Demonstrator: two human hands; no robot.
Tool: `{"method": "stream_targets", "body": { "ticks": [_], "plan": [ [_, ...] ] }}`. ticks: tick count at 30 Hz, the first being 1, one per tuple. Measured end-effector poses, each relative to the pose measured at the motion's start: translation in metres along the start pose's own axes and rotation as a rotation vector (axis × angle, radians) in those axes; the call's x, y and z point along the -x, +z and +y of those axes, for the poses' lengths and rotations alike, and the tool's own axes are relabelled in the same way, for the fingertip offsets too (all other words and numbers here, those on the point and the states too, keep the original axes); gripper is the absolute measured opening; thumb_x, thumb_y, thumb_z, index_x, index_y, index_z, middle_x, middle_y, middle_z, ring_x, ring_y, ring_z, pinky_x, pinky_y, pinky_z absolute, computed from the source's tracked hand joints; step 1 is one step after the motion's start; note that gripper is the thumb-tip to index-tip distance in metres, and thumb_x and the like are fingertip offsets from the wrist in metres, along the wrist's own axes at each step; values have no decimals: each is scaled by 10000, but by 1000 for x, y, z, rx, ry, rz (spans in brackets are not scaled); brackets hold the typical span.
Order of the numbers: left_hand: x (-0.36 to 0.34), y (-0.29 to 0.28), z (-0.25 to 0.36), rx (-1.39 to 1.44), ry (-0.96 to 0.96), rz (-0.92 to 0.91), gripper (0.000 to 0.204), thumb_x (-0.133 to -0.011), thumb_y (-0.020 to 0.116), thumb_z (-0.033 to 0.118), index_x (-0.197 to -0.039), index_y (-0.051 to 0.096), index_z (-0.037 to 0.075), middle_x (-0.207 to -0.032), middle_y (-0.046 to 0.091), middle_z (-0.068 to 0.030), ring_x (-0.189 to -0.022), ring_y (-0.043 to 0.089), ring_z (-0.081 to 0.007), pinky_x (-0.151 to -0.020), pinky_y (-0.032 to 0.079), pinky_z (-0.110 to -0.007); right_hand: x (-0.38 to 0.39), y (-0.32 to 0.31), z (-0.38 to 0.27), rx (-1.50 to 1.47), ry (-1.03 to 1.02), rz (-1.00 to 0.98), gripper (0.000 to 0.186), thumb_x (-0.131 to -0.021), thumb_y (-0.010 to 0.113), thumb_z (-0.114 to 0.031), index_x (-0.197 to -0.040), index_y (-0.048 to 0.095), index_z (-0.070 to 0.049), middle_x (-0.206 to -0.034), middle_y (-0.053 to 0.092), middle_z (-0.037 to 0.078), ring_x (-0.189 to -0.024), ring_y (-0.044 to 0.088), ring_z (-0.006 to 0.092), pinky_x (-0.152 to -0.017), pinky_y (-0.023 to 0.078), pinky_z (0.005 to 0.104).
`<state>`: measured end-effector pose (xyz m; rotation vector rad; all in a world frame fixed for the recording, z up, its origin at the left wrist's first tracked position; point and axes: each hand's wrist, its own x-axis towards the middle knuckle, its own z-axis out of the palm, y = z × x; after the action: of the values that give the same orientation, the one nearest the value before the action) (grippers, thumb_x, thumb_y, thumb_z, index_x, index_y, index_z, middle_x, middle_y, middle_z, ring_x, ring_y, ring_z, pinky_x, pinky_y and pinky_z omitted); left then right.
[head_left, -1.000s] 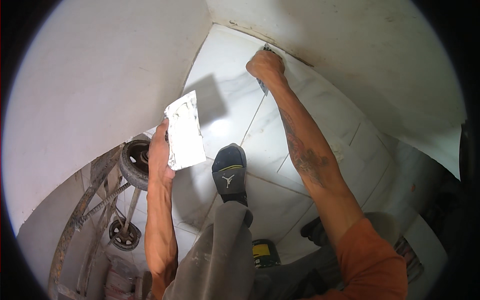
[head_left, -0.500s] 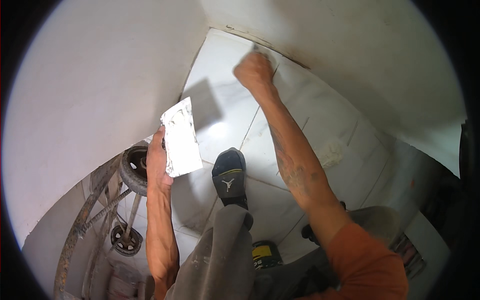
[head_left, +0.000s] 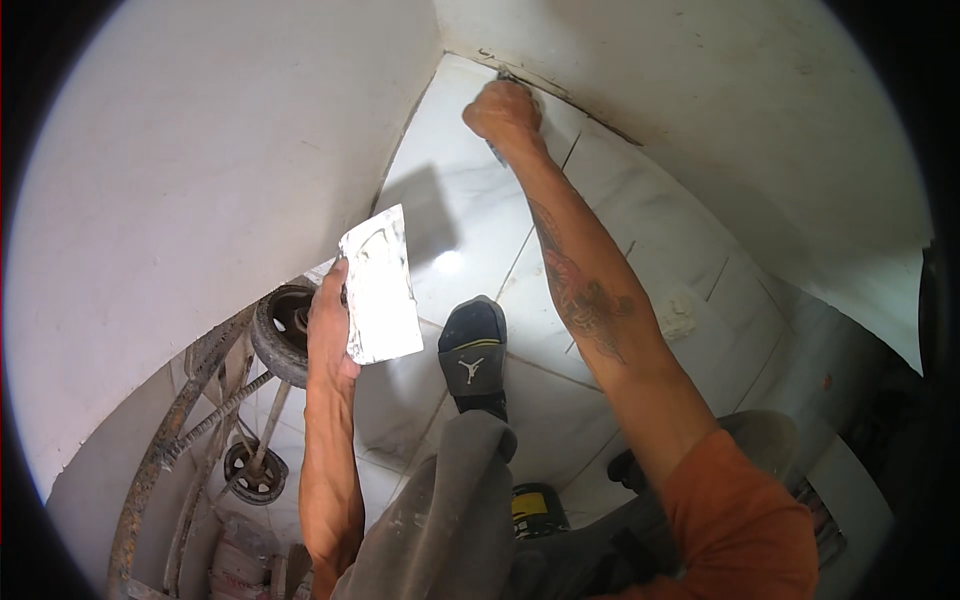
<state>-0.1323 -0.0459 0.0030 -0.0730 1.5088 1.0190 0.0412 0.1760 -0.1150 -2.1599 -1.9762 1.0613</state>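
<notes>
The grey flat-bladed hand tool is at the edge of the white marbled tile floor, beside the off-white wall, clenched in the right hand and largely covered by it. That hand is nearer the corner than one second ago — the tile seam it covered is partly exposed. The left hand grasps the white smeared rectangular plate, near the black slide sandal — relative position unchanged. A rusty metal wheeled frame stands left.

White emblem on sandal; yellow label on bucket.
</notes>
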Motion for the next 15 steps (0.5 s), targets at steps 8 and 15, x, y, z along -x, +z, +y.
{"method": "stream_targets", "body": {
  "ticks": [8, 15],
  "plan": [
    [-7, -2, -3, 16, 7, -38, 417, -953, 476, 272, -1218, 538, -44, -1029, 674, -123, -790, 687, -200, -658, 585, -322, -25, 17, -31, -56, -57, -77, 439, -786, 586, -179, -1119, 605, 106, -1215, 541, 292, -1102, 556, 395, -857, 492, 426],
    [-32, -18, -12, 22, 53, -39, 417, -993, 419, 278, -1231, 530, -46, -1111, 649, -138, -917, 671, -192, -763, 563, -318, 42, -21, 1, -640, -217, -198, 284, -835, 562, -189, -944, 636, 63, -750, 611, 110, -692, 589, 157, -636, 471, 309]
  ]
}}
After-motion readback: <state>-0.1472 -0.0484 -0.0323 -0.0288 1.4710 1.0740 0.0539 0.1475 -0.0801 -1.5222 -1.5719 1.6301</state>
